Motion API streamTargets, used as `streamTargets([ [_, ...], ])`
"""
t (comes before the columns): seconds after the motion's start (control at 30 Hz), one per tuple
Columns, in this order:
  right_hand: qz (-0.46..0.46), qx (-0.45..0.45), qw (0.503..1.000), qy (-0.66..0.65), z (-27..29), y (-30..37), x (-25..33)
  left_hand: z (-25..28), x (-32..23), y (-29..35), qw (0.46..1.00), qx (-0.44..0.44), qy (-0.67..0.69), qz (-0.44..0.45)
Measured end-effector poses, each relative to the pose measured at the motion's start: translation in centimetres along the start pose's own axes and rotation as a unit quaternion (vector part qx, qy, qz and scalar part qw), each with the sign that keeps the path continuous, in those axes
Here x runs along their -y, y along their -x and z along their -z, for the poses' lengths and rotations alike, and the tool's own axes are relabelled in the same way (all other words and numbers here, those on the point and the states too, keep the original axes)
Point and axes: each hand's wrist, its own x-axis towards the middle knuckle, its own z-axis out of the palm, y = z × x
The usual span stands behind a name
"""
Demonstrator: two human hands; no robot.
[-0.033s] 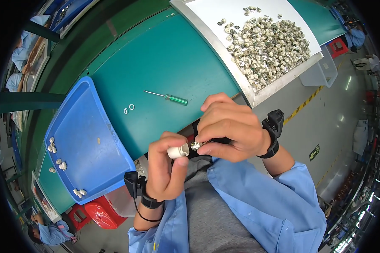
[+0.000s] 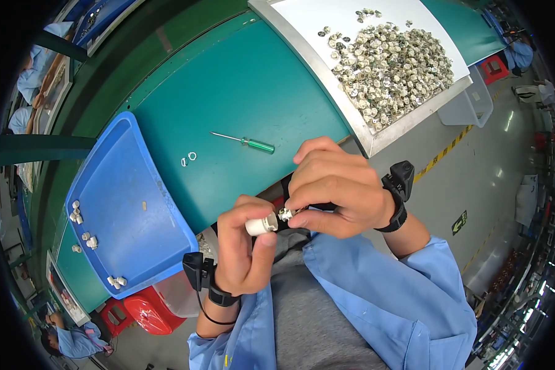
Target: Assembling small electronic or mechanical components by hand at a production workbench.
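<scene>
The left hand [image 2: 236, 256] gripped a white cylinder [image 2: 259, 226]; the right hand [image 2: 340, 190] pinched a metallic part [image 2: 285, 214] near its opening; steady alignment seemed best.

A blue jacket [image 2: 382, 296] hangs open over a grey shirt [image 2: 308, 308]. Both arms [image 2: 411, 238] have black straps [image 2: 396, 219] with black boxes [image 2: 400, 179]. One has a black cord [image 2: 201, 306].

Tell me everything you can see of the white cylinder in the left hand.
The white cylinder is short, smooth-sided and hollow, plastic or ceramic by its look, its rim seemingly notched. The left hand pinches it between thumb and fingers, tilted nearly sideways. Its open end faces the small shiny part in the right hand; contact is unclear.
</scene>
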Motion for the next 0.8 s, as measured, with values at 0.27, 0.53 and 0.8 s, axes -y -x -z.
streamTargets([
  [0.27, 0.02, -0.054, 0.997, -0.043, -1.7, 0.6, 0.8, -1.1, 0.2, 0.6, 0.995, -0.015, 0.029, -0.091],
  [0.53, -0.001, -0.039, 0.996, -0.08, -1.4, 0.7, 1.1, -1.2, 0.0, 0.4, 0.993, -0.004, -0.032, -0.113],
  [0.8, 0.018, -0.02, 0.995, -0.101, -1.1, 0.6, 0.8, -1.9, 0.6, 0.2, 0.985, -0.051, -0.026, -0.162],
])
